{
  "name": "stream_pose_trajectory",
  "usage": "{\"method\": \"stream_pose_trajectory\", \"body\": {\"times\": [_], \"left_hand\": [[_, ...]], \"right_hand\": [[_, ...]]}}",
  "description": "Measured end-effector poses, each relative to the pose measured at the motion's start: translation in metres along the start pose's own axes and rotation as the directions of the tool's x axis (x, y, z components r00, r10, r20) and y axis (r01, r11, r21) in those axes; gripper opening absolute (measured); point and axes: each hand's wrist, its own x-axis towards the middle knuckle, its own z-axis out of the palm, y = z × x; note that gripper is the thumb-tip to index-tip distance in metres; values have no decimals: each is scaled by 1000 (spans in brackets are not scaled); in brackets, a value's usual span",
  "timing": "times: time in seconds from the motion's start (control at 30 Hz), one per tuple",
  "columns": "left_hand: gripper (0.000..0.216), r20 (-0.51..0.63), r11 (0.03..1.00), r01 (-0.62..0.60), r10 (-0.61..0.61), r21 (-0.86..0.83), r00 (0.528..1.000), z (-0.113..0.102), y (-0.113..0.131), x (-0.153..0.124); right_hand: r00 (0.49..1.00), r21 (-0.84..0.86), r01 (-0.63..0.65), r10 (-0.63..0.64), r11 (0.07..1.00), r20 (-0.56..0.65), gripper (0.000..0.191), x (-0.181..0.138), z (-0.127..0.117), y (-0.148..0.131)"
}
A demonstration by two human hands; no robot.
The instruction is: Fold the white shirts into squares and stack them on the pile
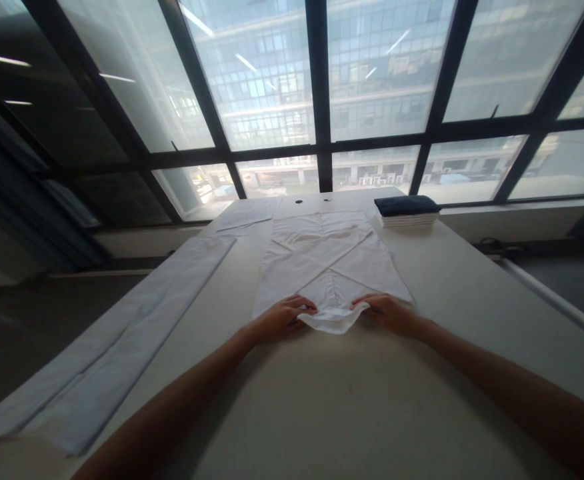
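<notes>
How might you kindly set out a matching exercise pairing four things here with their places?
1. White garment
2. Dark folded cloth
3. Long white cloth
4. Left hand

A. Along the table's left side
B. At the left end of the collar
C. Laid out mid-table, collar toward the person
D. On top of a white stack

Pairs: 1-C, 2-D, 3-A, 4-B
</notes>
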Motion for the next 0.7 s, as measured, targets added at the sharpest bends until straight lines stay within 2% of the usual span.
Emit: {"method": "stream_pose_trajectory", "body": {"times": [0.1,0.2,0.27,0.33,0.4,0.47,0.6,0.7], "left_hand": [[26,-36,999,39,-39,-17,999,4,1,0],[41,-98,979,188,-195,-75,976,10,-2,-1],[52,-100,922,348,-368,-169,925,14,-6,0],[53,-88,844,464,-502,-270,861,16,-9,2],[48,-126,809,487,-548,-329,827,16,-10,5],[42,-190,816,467,-546,-341,816,14,-10,9],[35,-250,796,487,-585,-358,772,16,-12,13],[39,-265,767,529,-629,-363,731,20,-15,12]], "right_hand": [[988,-42,-138,134,990,-80,42,0,4,2],[961,-55,-231,218,971,-172,48,4,8,7],[950,-29,-240,229,970,-211,44,8,10,9],[941,-19,-244,232,970,-247,41,12,10,10],[927,-10,-256,243,967,-285,34,15,11,9],[910,19,-273,265,962,-318,27,16,12,8],[892,5,-314,297,949,-339,57,14,14,4],[879,-52,-350,309,935,-364,57,13,16,2]]}}
